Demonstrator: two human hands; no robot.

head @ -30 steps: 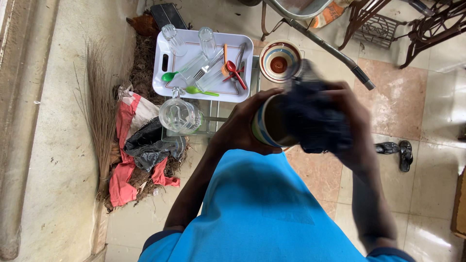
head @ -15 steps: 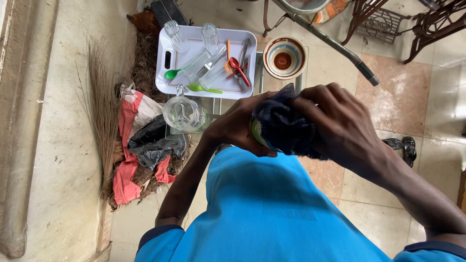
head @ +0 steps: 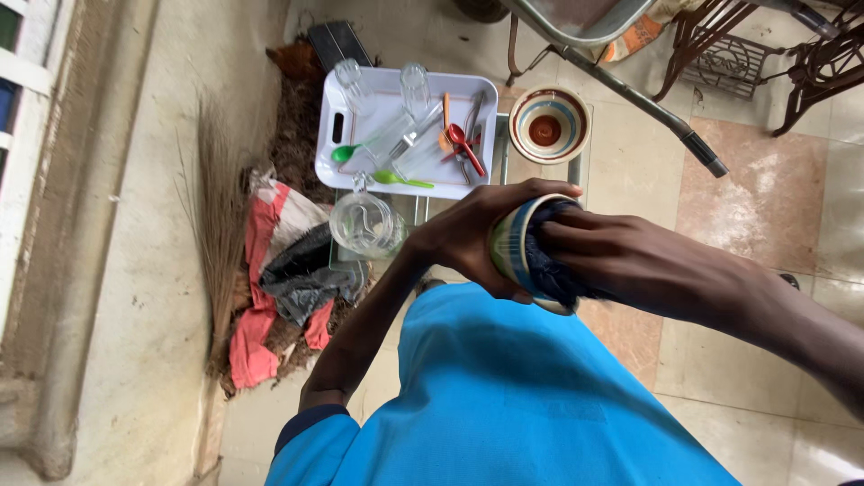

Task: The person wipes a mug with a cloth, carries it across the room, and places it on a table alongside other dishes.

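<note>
Tiles, pale cream with a few pinkish squares, made up the floor beneath you, running up to a plastered wall on your left. Against that wall lay a straw broom, a red and white cloth and a dark crumpled bag. Ahead of you stood a small glass-topped table carrying a white tray of clear glasses and coloured spoons, a glass jug at its near edge, and a striped bowl beside the tray. Dark metal furniture legs crowded the far right, while the tiles to your right lay open. You held a second striped bowl tipped on its side just in front of your blue shirt, well above the floor. Your left hand was clamped around its outer wall. Your right hand, arm reaching in from the right, pressed a dark cloth into the bowl's mouth, fingers closed on it.
</note>
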